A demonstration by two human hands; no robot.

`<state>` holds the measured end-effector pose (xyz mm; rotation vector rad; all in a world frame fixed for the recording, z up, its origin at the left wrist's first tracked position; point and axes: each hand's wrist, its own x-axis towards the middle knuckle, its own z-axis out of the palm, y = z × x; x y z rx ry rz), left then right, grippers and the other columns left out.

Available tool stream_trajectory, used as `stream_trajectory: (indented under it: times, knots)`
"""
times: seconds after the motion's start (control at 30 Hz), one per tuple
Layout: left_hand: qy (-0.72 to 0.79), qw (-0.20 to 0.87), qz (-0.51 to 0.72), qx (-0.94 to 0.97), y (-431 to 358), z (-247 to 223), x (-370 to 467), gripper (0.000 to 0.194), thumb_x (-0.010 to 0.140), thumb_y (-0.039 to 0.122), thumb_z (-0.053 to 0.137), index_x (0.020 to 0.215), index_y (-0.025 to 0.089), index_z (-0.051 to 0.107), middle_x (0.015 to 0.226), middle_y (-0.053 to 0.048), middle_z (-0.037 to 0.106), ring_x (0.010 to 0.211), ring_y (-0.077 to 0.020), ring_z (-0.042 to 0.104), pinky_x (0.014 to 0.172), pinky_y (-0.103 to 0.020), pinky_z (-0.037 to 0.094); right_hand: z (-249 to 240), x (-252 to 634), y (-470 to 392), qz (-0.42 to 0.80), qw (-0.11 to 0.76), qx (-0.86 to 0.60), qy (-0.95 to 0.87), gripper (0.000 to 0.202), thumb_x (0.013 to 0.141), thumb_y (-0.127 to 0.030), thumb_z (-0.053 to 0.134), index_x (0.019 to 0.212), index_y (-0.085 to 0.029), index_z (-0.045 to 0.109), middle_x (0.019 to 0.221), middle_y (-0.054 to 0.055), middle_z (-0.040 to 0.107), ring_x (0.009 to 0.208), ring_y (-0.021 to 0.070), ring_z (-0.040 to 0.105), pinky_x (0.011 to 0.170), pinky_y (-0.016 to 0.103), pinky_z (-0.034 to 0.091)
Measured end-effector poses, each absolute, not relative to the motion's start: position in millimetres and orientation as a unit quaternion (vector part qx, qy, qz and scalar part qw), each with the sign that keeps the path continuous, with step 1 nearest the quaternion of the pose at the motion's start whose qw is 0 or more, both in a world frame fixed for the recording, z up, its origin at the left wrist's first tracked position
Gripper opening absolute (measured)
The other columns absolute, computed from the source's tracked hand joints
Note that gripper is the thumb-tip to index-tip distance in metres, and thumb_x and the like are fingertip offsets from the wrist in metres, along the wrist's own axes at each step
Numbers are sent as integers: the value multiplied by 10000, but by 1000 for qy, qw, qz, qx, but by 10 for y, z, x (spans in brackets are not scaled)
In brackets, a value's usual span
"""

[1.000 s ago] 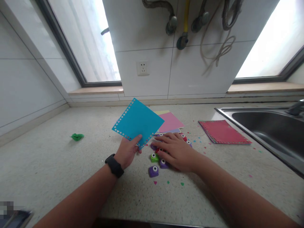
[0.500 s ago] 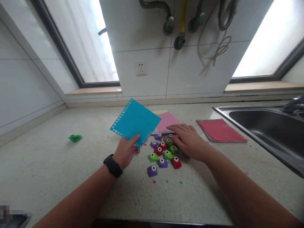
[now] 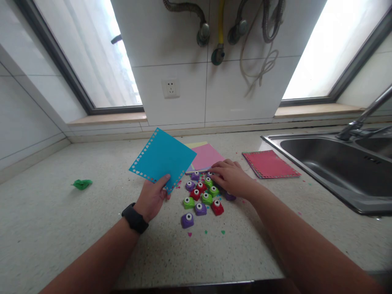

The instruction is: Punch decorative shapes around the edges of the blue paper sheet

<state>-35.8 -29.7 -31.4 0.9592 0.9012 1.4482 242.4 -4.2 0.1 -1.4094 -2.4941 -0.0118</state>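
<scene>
A blue square paper sheet (image 3: 163,157) is pinched between thumb and fingers of my left hand (image 3: 153,196), tilted above the counter. Small shaped holes run along two of its edges. Over the far right of a cluster of small craft punches reaches my right hand (image 3: 231,177). Its thumb and forefinger are at either side of a purple craft punch (image 3: 210,174), whose body is mostly hidden. Nearby sit a green punch (image 3: 207,198), a red punch (image 3: 217,207), another purple punch (image 3: 188,220) and several more, each with a white round button.
Behind the punches lies a stack of pink paper (image 3: 208,156) and other pastel sheets. A red punched sheet (image 3: 269,163) tops a pile by the steel sink (image 3: 275,141). A crumpled green piece (image 3: 82,184) lies at left. Paper bits dot the counter (image 3: 159,253).
The view has swung to the right, so everything shifts left and more of the sink and faucet shows. Both hands keep nearly the same place relative to the punches and the blue sheet.
</scene>
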Motion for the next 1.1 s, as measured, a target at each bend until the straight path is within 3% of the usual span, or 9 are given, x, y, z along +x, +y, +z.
stream_trajectory:
  times: [0.13, 0.43, 0.6, 0.77, 0.9, 1.1]
  knots:
    - [392, 558, 609, 405, -297, -307, -353, 367, 780, 292, 801, 1069, 190, 600, 836, 28, 661, 515, -78, 584, 349, -180, 465, 3, 2348, -65, 19, 158, -482, -862, 324, 990, -403, 494, 1143, -269, 746, 1086, 98, 705, 1087, 300, 557, 942, 472, 382]
    - [407, 547, 621, 388, -319, -314, -349, 323, 760, 300, 827, 926, 177, 579, 748, 67, 585, 457, -44, 474, 339, -163, 415, -56, 2387, -28, 37, 172, -524, -834, 232, 925, -387, 609, 1066, -275, 756, 1026, 88, 740, 1068, 328, 590, 913, 510, 384]
    - [376, 563, 622, 394, -335, -279, -314, 328, 753, 267, 839, 962, 182, 601, 753, 69, 573, 502, -33, 454, 383, -139, 373, 41, 2378, -50, 187, 329, -494, -783, 208, 973, -305, 560, 1151, -246, 651, 1088, 83, 741, 951, 226, 674, 860, 401, 494]
    - [381, 573, 613, 389, -324, -302, -332, 344, 726, 291, 857, 969, 185, 638, 768, 54, 605, 525, -58, 494, 421, -182, 416, 106, 2383, -67, 279, 482, -469, -686, 224, 963, -349, 586, 1161, -244, 593, 1073, 86, 707, 873, 200, 690, 759, 369, 555]
    - [383, 573, 616, 382, -309, -331, -363, 365, 711, 276, 867, 1003, 200, 661, 894, 17, 652, 641, -93, 579, 500, -211, 492, 165, 2377, -91, 352, 557, -405, -634, 275, 905, -355, 667, 1134, -223, 590, 1055, 79, 683, 818, 186, 697, 733, 367, 577]
    - [385, 577, 616, 374, -301, -348, -370, 315, 724, 256, 858, 973, 237, 666, 988, 15, 647, 728, -115, 584, 568, -240, 522, 259, 2278, -241, 391, 623, -296, -609, 231, 888, -325, 692, 1062, -225, 577, 985, 39, 686, 858, 169, 694, 799, 366, 581]
